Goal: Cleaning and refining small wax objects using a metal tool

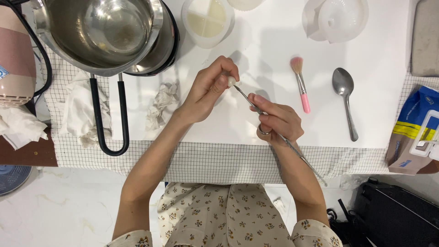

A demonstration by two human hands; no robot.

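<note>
Work surface: white table [366, 119] with a grid-pattern cloth [215, 160] along its near edge; both hands work above the white area, near its middle.
Steel pot: large, top left [100, 32], with a black loop handle [109, 119] hanging toward the near edge; well apart from the hands.
Left forearm: enters from the lower left and rises diagonally to the upper right.
Right forearm: enters from the lower right and rises toward the upper left.
Left hand: [208, 91] raised above the table, fingers bunched together and pinched on a small white piece [232, 81] at the fingertips.
Right hand: [276, 121] lower and to the right of the left hand, fingers closed on the thin metal tool in a pen-style grip; a ring shows on one finger.
Thin metal tool: [247, 98] long axis runs diagonally, tip at the upper left and tail at the lower right, past the wrist and over the cloth.
Key relation: the tool tip meets the small white piece, or stops just short of it; actual contact cannot be confirmed. The piece lies up and to the left of the right hand, in line with the tool axis.
Hand spacing: near each other, not touching; the tool bridges the gap.
Nearby items: pink brush [300, 84] and steel spoon [345, 103] lie to the right of the hands, both unheld.
</note>
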